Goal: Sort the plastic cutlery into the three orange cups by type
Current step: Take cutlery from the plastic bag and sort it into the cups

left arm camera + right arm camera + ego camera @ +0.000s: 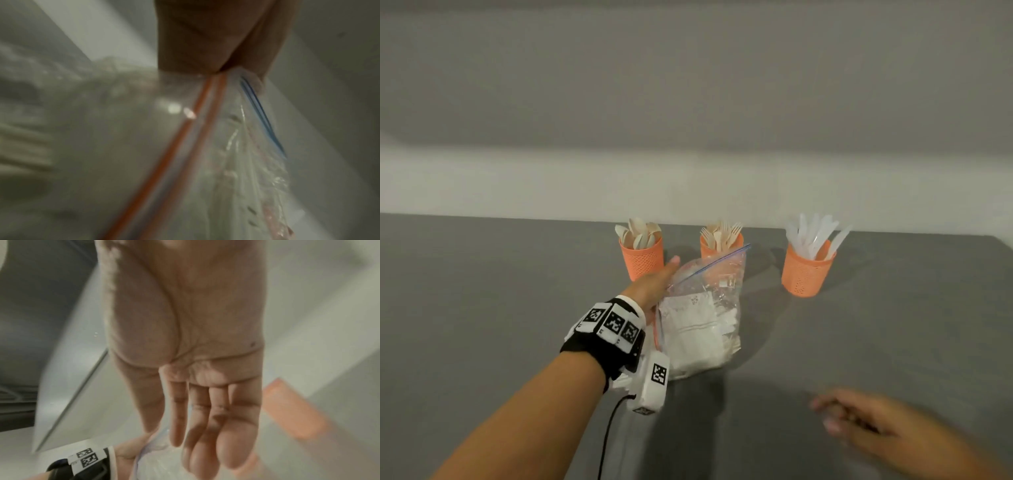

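Three orange cups stand in a row at the back of the grey table: the left cup (642,260) holds spoons, the middle cup (705,250) forks, the right cup (804,274) white knives. In front of the middle cup stands a clear zip bag (702,318) with white items inside. My left hand (659,279) grips the bag's open top edge; in the left wrist view its fingers (195,40) pinch the bag (185,146) at the zip strip. My right hand (859,421) hovers blurred at the lower right, its fingers (205,418) straight and holding nothing.
The table (482,308) ends at a pale wall behind the cups. A blurred orange cup (294,410) shows to the right of my right palm. The left wrist's marker band (88,459) and its black cable (609,435) lie near the bag.
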Demonstrator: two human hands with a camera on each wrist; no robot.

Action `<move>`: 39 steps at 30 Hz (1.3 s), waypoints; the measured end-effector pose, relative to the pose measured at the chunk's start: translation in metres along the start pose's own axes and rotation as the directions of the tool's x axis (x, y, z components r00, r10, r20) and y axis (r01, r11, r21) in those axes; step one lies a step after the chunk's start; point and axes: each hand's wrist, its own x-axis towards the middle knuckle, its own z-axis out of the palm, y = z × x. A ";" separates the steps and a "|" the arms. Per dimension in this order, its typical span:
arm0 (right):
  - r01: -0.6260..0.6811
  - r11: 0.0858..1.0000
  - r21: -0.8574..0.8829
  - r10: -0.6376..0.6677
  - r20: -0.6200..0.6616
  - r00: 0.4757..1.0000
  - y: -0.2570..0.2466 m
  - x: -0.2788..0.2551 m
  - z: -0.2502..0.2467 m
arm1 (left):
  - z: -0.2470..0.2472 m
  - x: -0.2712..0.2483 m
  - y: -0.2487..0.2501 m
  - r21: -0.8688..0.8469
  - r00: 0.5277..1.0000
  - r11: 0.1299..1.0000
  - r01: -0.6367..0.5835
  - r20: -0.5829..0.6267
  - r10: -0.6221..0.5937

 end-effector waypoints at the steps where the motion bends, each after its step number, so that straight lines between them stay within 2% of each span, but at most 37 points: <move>1: 0.034 0.999 0.039 -0.033 -0.031 0.999 -0.015 0.017 -0.001 | 0.001 -0.004 0.000 0.044 0.998 0.999 0.011 0.061 -0.014; 3: 0.081 0.988 0.134 -0.070 -0.086 0.994 -0.039 0.060 -0.001 | 0.004 -0.011 -0.002 0.060 0.991 0.998 0.018 0.135 -0.026; 5: 0.120 0.971 0.206 -0.104 -0.089 0.991 -0.061 0.102 0.005 | 0.004 -0.012 -0.004 -0.023 0.985 0.998 0.055 0.168 -0.050; 6: 0.097 0.962 0.255 -0.077 -0.088 0.993 -0.070 0.120 0.009 | 0.004 -0.013 -0.002 -0.087 0.982 0.994 0.068 0.183 -0.051; 9: 0.054 0.944 0.326 -0.006 -0.144 0.990 -0.084 0.160 0.019 | 0.001 -0.014 -0.002 -0.209 0.971 0.978 -0.018 0.228 0.067; 12: 0.137 0.925 0.356 -0.047 -0.250 0.967 -0.089 0.183 0.019 | -0.004 -0.022 -0.006 -0.313 0.952 0.946 -0.081 0.257 0.166; 14: 0.150 0.875 0.460 -0.019 -0.276 0.961 -0.086 0.185 0.012 | -0.011 -0.026 -0.009 -0.367 0.955 0.927 -0.080 0.238 0.176; 16: 0.146 0.733 0.664 0.054 -0.270 0.961 -0.083 0.180 0.000 | -0.026 -0.029 -0.010 -0.416 0.978 0.909 -0.032 0.175 0.114; 17: 0.147 0.644 0.751 0.094 -0.269 0.958 -0.080 0.177 -0.007 | -0.035 -0.031 -0.010 -0.375 0.989 0.927 -0.012 0.134 0.067; 18: 0.156 0.579 0.800 0.133 -0.282 0.950 -0.077 0.175 -0.015 | -0.044 -0.034 -0.011 -0.252 0.995 0.968 0.005 0.099 0.020; 19: 0.171 0.536 0.826 0.157 -0.297 0.942 -0.075 0.172 -0.022 | -0.053 -0.036 -0.011 -0.019 0.998 1.000 0.020 0.062 -0.019; 20: 0.191 0.514 0.836 0.158 -0.311 0.937 -0.074 0.171 -0.025 | -0.061 -0.038 -0.009 0.250 0.999 0.968 0.014 0.028 -0.021; 21: 0.210 0.502 0.839 0.146 -0.322 0.935 -0.075 0.172 -0.027 | -0.064 -0.042 -0.003 0.449 0.999 0.893 -0.036 0.010 0.035; 22: 0.226 0.509 0.830 0.121 -0.330 0.936 -0.079 0.172 -0.026 | -0.065 -0.041 0.002 0.544 0.990 0.831 -0.114 -0.007 0.141; 23: 0.234 0.547 0.804 0.089 -0.333 0.939 -0.083 0.174 -0.024 | -0.063 -0.042 0.009 0.547 0.965 0.810 -0.209 -0.021 0.263; 25: 0.224 0.711 0.667 0.009 -0.327 0.945 -0.094 0.174 -0.016 | -0.051 -0.038 0.026 0.533 0.908 0.768 -0.355 0.000 0.419; 27: 0.203 0.842 0.499 -0.052 -0.301 0.952 -0.100 0.170 -0.008 | -0.035 -0.024 0.031 0.695 0.903 0.625 -0.355 0.081 0.423; 29: 0.166 0.911 0.377 -0.062 -0.274 0.960 -0.099 0.166 -0.007 | -0.025 -0.006 0.028 0.861 0.919 0.417 -0.291 0.129 0.374; 30: 0.132 0.945 0.300 -0.050 -0.268 0.962 -0.094 0.164 -0.007 | -0.023 0.001 0.026 0.903 0.931 0.345 -0.257 0.136 0.338; 31: 0.082 0.978 0.194 -0.026 -0.275 0.961 -0.087 0.162 -0.008 | -0.025 0.005 0.025 0.912 0.939 0.335 -0.238 0.127 0.319; 32: -0.001 0.997 0.075 0.022 -0.282 0.959 -0.079 0.158 -0.009 | -0.030 0.009 0.023 0.896 0.944 0.382 -0.224 0.103 0.314; 33: -0.099 0.995 0.003 0.095 -0.301 0.949 -0.067 0.155 -0.009 | -0.038 0.012 0.021 0.856 0.948 0.471 -0.212 0.063 0.312; 34: -0.203 0.979 -0.007 0.191 -0.317 0.929 -0.053 0.153 -0.010 | -0.047 0.015 0.019 0.781 0.959 0.593 -0.197 0.026 0.284; 35: -0.294 0.953 0.067 0.300 -0.306 0.904 -0.041 0.151 -0.009 | -0.056 0.015 0.016 0.663 0.975 0.730 -0.164 -0.001 0.221; 36: -0.321 0.917 0.238 0.380 -0.269 0.885 -0.033 0.148 -0.007 | -0.065 0.015 0.013 0.517 0.992 0.849 -0.108 -0.001 0.127; 37: -0.296 0.842 0.451 0.427 -0.221 0.877 -0.029 0.147 -0.005 | -0.073 0.012 0.010 0.397 0.999 0.917 -0.036 0.016 0.032; 38: -0.222 0.723 0.654 0.432 -0.178 0.884 -0.029 0.147 -0.007 | -0.077 0.011 0.005 0.356 0.998 0.934 0.029 0.033 -0.043; 39: -0.131 0.575 0.807 0.409 -0.146 0.901 -0.032 0.148 -0.010 | -0.079 0.009 0.001 0.396 0.995 0.916 0.072 0.038 -0.095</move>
